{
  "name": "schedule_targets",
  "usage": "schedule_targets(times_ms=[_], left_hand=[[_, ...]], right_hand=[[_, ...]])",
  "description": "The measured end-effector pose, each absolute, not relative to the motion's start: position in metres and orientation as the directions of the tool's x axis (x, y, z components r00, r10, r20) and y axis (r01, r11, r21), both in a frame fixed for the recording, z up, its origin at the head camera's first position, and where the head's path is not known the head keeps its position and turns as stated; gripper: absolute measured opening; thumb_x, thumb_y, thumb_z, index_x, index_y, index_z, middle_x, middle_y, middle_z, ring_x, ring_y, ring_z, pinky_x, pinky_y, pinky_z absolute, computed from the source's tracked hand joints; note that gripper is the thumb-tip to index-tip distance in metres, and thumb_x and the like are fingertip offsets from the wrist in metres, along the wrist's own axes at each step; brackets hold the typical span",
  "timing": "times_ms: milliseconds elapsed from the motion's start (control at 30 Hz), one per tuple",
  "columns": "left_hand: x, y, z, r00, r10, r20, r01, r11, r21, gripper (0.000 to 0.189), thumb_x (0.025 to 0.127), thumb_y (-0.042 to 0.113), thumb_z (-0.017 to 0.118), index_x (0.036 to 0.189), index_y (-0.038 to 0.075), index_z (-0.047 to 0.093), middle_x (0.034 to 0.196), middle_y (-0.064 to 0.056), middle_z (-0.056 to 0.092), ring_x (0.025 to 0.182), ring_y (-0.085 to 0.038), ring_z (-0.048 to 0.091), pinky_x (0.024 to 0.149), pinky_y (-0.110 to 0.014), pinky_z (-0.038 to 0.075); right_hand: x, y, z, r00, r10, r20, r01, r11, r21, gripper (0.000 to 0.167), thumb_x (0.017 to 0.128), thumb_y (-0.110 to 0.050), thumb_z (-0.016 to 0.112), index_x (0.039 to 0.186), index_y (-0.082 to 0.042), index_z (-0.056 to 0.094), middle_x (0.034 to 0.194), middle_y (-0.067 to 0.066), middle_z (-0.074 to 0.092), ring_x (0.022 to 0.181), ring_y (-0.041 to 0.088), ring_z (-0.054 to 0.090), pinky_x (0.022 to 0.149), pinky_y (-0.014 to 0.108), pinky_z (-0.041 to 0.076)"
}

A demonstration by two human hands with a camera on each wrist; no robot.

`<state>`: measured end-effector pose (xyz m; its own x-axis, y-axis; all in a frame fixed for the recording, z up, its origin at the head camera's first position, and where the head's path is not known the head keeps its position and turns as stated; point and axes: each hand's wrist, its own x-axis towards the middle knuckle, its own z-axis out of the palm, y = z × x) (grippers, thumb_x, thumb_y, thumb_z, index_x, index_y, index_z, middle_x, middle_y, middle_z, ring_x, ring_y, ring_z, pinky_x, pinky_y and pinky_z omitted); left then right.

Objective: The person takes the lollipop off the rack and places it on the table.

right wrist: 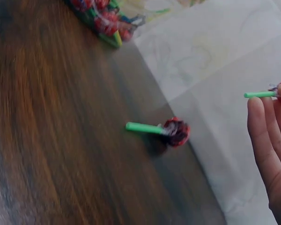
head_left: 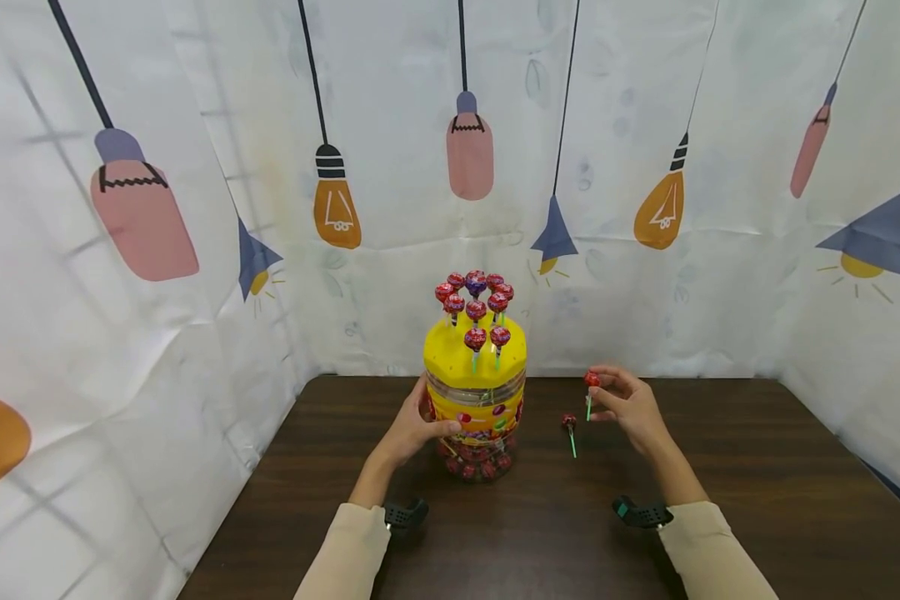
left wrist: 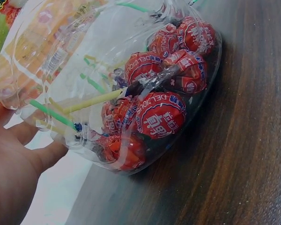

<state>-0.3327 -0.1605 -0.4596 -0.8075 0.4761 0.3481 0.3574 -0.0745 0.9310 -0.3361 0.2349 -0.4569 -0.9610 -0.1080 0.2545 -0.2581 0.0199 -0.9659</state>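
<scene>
A clear plastic jar (head_left: 476,421) with a yellow lid (head_left: 446,354) stands on the table, red-wrapped lollipops (left wrist: 160,115) visible inside its base. Several more lollipops (head_left: 476,310) stand upright in the lid, heads up; one wrapper is purple. My left hand (head_left: 417,427) holds the jar from its left side, thumb across the front, some fingers hidden behind it. To the right of the jar, my right hand (head_left: 630,407) pinches a red lollipop (head_left: 592,380) near its head, the green stick pointing down. Another red lollipop (right wrist: 178,131) with a green stick lies on the table between jar and right hand.
The dark wooden table (head_left: 540,533) ends at the back against a white curtain (head_left: 405,308) printed with lamps and bulbs. More curtain hangs on the left and right sides. Each wrist wears a black strap (head_left: 642,512).
</scene>
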Motion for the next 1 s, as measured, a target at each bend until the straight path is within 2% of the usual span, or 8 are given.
schedule_targets(times_ms=[200, 300, 433, 567, 733, 1000], left_hand=[[-0.332, -0.160, -0.457, -0.801, 0.483, 0.355, 0.363, -0.080, 0.928, 0.083, 0.093, 0.022, 0.077, 0.159, 0.028, 0.026, 0.150, -0.010, 0.048, 0.130, -0.022, 0.057, 0.108, -0.035, 0.052], [-0.331, -0.160, -0.457, -0.802, 0.482, 0.353, 0.361, -0.079, 0.929, 0.083, 0.093, 0.023, 0.077, 0.158, 0.027, 0.027, 0.149, -0.010, 0.048, 0.130, -0.021, 0.057, 0.108, -0.035, 0.052], [-0.331, -0.160, -0.458, -0.806, 0.478, 0.349, 0.358, -0.077, 0.931, 0.084, 0.092, 0.024, 0.078, 0.158, 0.027, 0.027, 0.149, -0.011, 0.048, 0.129, -0.021, 0.057, 0.108, -0.034, 0.052], [-0.331, -0.160, -0.457, -0.806, 0.477, 0.350, 0.358, -0.077, 0.931, 0.084, 0.092, 0.024, 0.078, 0.159, 0.028, 0.026, 0.149, -0.011, 0.048, 0.129, -0.021, 0.057, 0.108, -0.035, 0.052], [-0.331, -0.160, -0.458, -0.805, 0.477, 0.353, 0.360, -0.080, 0.930, 0.084, 0.092, 0.023, 0.078, 0.158, 0.027, 0.027, 0.148, -0.010, 0.049, 0.128, -0.019, 0.058, 0.107, -0.034, 0.053], [-0.331, -0.159, -0.458, -0.794, 0.481, 0.371, 0.374, -0.094, 0.922, 0.084, 0.092, 0.021, 0.078, 0.158, 0.025, 0.027, 0.147, -0.010, 0.049, 0.128, -0.020, 0.059, 0.107, -0.035, 0.053]], right_hand=[[-0.340, 0.242, -0.467, -0.971, -0.141, 0.195, -0.209, 0.088, -0.974, 0.036, 0.099, -0.016, 0.068, 0.134, -0.010, 0.059, 0.107, 0.001, 0.059, 0.087, 0.015, 0.070, 0.073, 0.039, 0.065], [-0.342, 0.244, -0.472, -0.972, -0.158, 0.172, -0.192, 0.118, -0.974, 0.040, 0.099, -0.017, 0.069, 0.135, -0.005, 0.057, 0.107, 0.004, 0.060, 0.086, 0.016, 0.070, 0.074, 0.040, 0.065], [-0.345, 0.247, -0.478, -0.972, -0.183, 0.145, -0.175, 0.163, -0.971, 0.048, 0.098, -0.017, 0.070, 0.139, 0.002, 0.051, 0.107, 0.009, 0.060, 0.085, 0.017, 0.071, 0.076, 0.045, 0.065], [-0.345, 0.250, -0.483, -0.971, -0.215, 0.109, -0.158, 0.230, -0.960, 0.052, 0.099, -0.015, 0.069, 0.142, 0.005, 0.048, 0.110, 0.018, 0.060, 0.087, 0.020, 0.071, 0.076, 0.043, 0.065], [-0.345, 0.251, -0.486, -0.967, -0.246, 0.067, -0.137, 0.282, -0.950, 0.046, 0.099, -0.011, 0.067, 0.139, 0.005, 0.050, 0.112, 0.023, 0.059, 0.089, 0.024, 0.070, 0.076, 0.040, 0.065], [-0.347, 0.251, -0.490, -0.970, -0.241, 0.029, -0.115, 0.350, -0.930, 0.036, 0.099, -0.009, 0.067, 0.132, -0.001, 0.057, 0.108, 0.019, 0.062, 0.091, 0.024, 0.069, 0.076, 0.039, 0.064]])
